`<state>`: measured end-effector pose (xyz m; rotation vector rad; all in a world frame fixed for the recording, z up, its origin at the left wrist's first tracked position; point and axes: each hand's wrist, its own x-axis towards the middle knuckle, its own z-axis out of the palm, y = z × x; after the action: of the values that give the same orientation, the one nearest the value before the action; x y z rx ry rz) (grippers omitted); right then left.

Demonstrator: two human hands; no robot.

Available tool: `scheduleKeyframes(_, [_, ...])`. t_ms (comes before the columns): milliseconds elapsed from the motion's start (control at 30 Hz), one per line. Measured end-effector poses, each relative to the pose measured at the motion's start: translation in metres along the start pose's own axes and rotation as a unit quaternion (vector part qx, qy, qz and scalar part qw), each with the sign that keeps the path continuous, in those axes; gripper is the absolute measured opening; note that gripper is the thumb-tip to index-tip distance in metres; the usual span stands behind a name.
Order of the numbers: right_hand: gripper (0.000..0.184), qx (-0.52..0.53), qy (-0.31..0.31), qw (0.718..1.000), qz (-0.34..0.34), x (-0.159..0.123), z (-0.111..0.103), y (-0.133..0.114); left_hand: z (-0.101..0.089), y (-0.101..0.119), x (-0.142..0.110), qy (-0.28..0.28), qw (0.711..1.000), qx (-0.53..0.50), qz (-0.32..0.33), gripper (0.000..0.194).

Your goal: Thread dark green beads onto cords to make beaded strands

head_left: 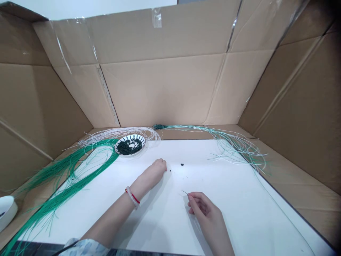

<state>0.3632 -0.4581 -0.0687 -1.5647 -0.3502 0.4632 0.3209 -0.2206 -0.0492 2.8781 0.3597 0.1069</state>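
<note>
A thin wire (184, 192) is poking out from the pinched fingertips of the right hand (205, 211), its tip pointing up and left above the white board (234, 213). Two or three tiny dark beads (182, 165) are lying together on the board, well ahead of the wire and near the curled left hand (156, 173).

Pale beaded bracelet (131, 197), red cord (135, 198)

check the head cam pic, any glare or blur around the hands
Head view: light is soft and even, with faint shadows by the left hand and right hand on the white sheet; the fine wire is thin but readable; tape on the cardboard shows slight glare; the wide lens bends the box edges.
</note>
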Motion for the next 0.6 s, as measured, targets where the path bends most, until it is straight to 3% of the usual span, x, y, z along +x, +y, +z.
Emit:
scheduleKeyframes(367, [0.046,-0.005,-0.004,1.0,-0.004,-0.001,0.0,0.004,-0.001,0.014,-0.011,0.023,0.997,0.07,-0.004,0.03])
scheduleKeyframes(600, [0.046,-0.01,-0.009,1.0,0.001,-0.002,0.0,0.007,0.006,0.009,-0.006,0.049,0.998,0.036,-0.007,0.033])
